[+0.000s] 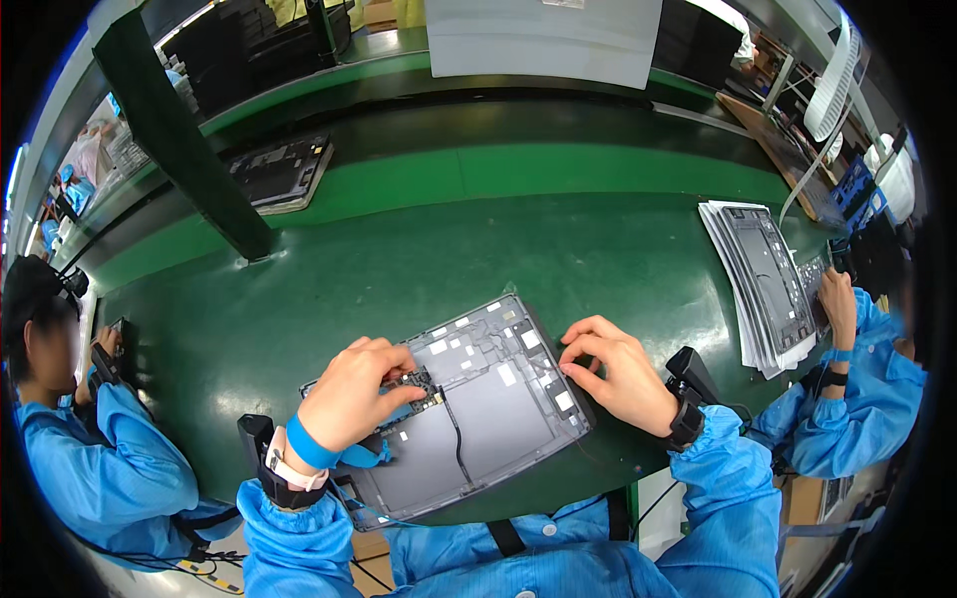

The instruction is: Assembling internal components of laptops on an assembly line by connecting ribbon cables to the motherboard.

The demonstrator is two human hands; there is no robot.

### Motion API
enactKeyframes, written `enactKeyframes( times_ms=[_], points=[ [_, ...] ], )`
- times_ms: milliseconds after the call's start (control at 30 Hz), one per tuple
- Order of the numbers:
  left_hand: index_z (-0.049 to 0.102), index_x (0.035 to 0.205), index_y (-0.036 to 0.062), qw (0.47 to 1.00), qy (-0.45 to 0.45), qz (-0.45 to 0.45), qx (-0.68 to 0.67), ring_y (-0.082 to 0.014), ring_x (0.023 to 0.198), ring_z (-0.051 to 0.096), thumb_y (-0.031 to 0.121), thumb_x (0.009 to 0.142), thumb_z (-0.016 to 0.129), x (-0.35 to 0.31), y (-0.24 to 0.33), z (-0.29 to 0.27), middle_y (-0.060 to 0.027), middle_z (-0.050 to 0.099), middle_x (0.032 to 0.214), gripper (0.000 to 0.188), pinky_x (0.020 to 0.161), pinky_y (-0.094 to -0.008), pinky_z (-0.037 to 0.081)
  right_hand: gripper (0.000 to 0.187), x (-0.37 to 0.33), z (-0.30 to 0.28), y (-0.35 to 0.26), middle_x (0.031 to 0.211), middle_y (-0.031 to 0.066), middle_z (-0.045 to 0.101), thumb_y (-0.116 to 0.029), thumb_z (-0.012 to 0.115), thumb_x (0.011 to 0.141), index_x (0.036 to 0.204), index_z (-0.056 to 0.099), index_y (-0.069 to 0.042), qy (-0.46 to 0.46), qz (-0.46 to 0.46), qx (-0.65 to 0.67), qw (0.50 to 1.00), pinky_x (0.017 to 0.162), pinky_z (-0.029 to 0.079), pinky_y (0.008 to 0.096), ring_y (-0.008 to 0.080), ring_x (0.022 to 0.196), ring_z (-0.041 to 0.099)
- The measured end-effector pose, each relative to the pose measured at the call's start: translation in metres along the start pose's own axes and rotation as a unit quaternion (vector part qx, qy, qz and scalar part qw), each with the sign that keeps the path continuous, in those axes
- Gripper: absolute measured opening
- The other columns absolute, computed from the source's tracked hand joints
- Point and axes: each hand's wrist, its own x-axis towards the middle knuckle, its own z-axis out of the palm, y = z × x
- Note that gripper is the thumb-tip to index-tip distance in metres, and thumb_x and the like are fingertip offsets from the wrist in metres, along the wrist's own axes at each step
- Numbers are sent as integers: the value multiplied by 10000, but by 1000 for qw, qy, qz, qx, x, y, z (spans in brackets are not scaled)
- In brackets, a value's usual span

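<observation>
A grey tablet-like casing [508, 419] lies at a slant on the bench in front of me, its inner side up, with white pads and a thin black cable [458, 439] across it. My left hand [354, 394] is closed at the casing's left part, thumb and fingers gripping a small dark circuit board [431, 387]. The palm side and part of the board are hidden by the hand. Just off the casing's right edge, my right hand [623, 379] hovers with fingers bent, thumb and forefinger slightly apart, nothing visible between them. A blue band [311, 445] circles my left wrist.
A stack of similar grey panels with white sheets [763, 289] lies at the right. Another dark casing [284, 174] rests on the ledge at the far left, behind a green post [184, 140]. Co-workers in blue sit on both sides; a grey panel [543, 40] stands at the back.
</observation>
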Motion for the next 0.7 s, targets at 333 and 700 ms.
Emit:
enactKeyframes(
  times_ms=[333,700],
  points=[
    [591,829,-30,983,-26,-76,-166,-53,611,557,102,787,684,35,7,-2,-42,612,674,167,550,-215,436,66,19,-1,-7,1008,95,599,-53,604,771,780,586,10,-27,-30,98,994,611,482,273,161,732,596],
    [598,863,-31,959,-11,-82,-269,-40,659,571,68,776,693,47,5,19,-21,617,752,163,576,-198,447,58,57,21,-17,871,163,659,28,564,812,843,580,75,-151,101,366,913,735,554,269,202,835,672]
  ],
)
